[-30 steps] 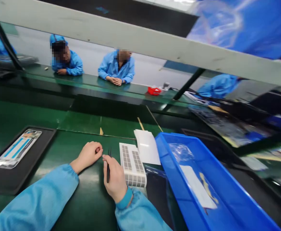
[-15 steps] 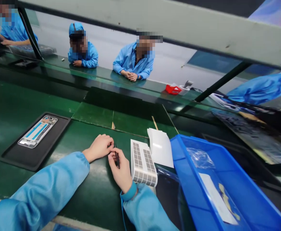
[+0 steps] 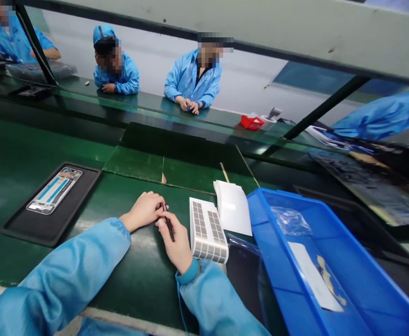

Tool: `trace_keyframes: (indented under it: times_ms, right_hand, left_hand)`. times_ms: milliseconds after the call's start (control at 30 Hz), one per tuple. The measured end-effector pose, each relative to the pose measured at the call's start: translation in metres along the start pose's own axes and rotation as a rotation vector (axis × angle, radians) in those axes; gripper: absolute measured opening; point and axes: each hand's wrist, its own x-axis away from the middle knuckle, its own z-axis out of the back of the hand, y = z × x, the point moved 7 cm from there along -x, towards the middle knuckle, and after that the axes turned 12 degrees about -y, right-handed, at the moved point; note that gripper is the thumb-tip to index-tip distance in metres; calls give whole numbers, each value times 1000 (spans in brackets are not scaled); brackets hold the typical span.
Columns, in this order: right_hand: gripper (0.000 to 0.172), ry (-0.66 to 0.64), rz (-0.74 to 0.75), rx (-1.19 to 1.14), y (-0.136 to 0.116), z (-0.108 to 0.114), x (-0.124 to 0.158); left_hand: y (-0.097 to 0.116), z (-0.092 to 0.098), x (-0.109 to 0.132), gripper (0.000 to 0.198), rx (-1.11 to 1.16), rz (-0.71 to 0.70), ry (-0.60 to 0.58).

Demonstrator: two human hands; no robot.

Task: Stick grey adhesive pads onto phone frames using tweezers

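Note:
In front of me, both hands meet over the green bench. My right hand (image 3: 176,238) is closed around slim black tweezers (image 3: 169,227), which point up and away. Curled at the far end of the tweezers, my left hand (image 3: 145,211) pinches them; its fingertips are partly hidden. Just right of my right hand lies a curled sheet of grey square stickers (image 3: 209,231), with a stack of white sheets (image 3: 232,205) behind it. Off to the left, a phone frame with blue strips (image 3: 55,190) rests on a black tray (image 3: 69,212).
A blue bin (image 3: 361,270) on the right holds clear plastic and a white strip. Beside it lies a dark film sheet (image 3: 244,270). Across the bench sit co-workers in blue (image 3: 193,79), near a red box (image 3: 251,122). A beam (image 3: 225,21) crosses overhead.
The view has shifted slightly. My hands stay together on the tweezers, with a small change in finger position. The co-worker opposite has moved their hands a little apart.

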Motion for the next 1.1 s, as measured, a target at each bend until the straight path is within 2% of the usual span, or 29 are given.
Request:
trace_keyframes:
  times_ms: [233,433,567,867,1100]
  right_hand:
    - [28,34,26,-8,-2,3,2]
    - [34,181,45,-92,4,13,7]
    - [36,250,20,-194,13,16,11]
    - [32,223,36,-198,7,15,10]
    - [28,204,53,-96,4,15,12]
  left_hand:
    - [-1,0,0,11,31,4,16]
    - [2,4,3,34,53,1,27]
    - [1,4,3,42,67,-6,18]
    - [2,5,4,43,57,6,-15]
    - [3,7,4,43,41,13,-40]
